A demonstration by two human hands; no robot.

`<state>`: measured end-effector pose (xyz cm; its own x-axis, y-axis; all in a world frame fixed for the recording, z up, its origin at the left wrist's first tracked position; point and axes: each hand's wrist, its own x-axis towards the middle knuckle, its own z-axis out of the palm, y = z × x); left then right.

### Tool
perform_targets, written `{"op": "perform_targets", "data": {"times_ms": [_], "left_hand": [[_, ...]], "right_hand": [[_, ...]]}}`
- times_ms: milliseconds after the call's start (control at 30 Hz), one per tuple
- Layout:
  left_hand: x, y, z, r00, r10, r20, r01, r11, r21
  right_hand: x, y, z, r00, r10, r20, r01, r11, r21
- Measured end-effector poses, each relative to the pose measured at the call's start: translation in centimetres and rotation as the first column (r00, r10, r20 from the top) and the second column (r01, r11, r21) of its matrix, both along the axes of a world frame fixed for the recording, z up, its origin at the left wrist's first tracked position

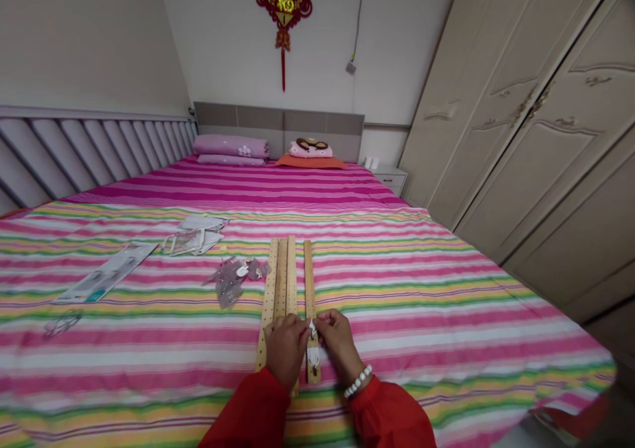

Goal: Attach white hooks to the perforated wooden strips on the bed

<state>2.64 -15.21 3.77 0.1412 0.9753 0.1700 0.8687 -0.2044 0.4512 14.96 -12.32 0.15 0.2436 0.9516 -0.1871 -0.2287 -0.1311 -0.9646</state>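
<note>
Wide bed with pink-green-yellow striped sheet (pixel 421 302) bore four pale perforated wooden strips (pixel 280 276), running under and beyond left hand (pixel 286 349). Crumpled clear plastic packets (pixel 233 277) lay just left of it, long white-teal card pack (pixel 106 272) far left, pink pillows (pixel 231 149) far beyond.

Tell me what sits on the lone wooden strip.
A small white fitting lies near its close end; the left hand and right hand pinch a white bit above it. The strip under the fingers is hidden.
</note>
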Motion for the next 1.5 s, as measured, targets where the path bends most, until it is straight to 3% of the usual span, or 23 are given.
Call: {"op": "perform_targets", "data": {"times_ms": [300, 600, 833, 1133, 1367, 1500], "left_hand": [[-0.4, 0.2, -0.7, 1.000, -0.006, 0.013, 0.006, 0.999, 0.039], [-0.3, 0.3, -1.2, 0.997, 0.034, 0.074, -0.037, 0.998, 0.046], [-0.1, -0.4, -1.2, 0.999, 0.037, -0.026, -0.033, 0.985, 0.167], [0.1, -0.4, -1.3, 0.996, -0.023, -0.081, 0.035, 0.988, 0.148], [-0.1, -0.9, -1.2, 1.000, 0.002, -0.020, 0.000, 0.993, 0.122], [-0.9, -0.8, -1.5, 0.989, -0.057, 0.135, 0.046, 0.996, 0.083]], "right_hand": [[1.0, -0.3, -0.2, 0.988, 0.130, -0.079, -0.132, 0.991, -0.023], [0.8, -0.1, -0.1, 0.992, 0.118, -0.044, -0.119, 0.992, -0.036], [0.6, 0.0, -0.6, 0.997, 0.080, 0.000, -0.080, 0.997, -0.006], [0.6, 0.4, -1.4, 0.996, 0.069, 0.052, -0.070, 0.998, 0.004], [0.9, -0.5, 0.0, 0.993, 0.103, 0.053, -0.103, 0.995, 0.004], [1.0, -0.6, 0.3, 0.993, 0.120, 0.020, -0.120, 0.993, -0.021]]}}
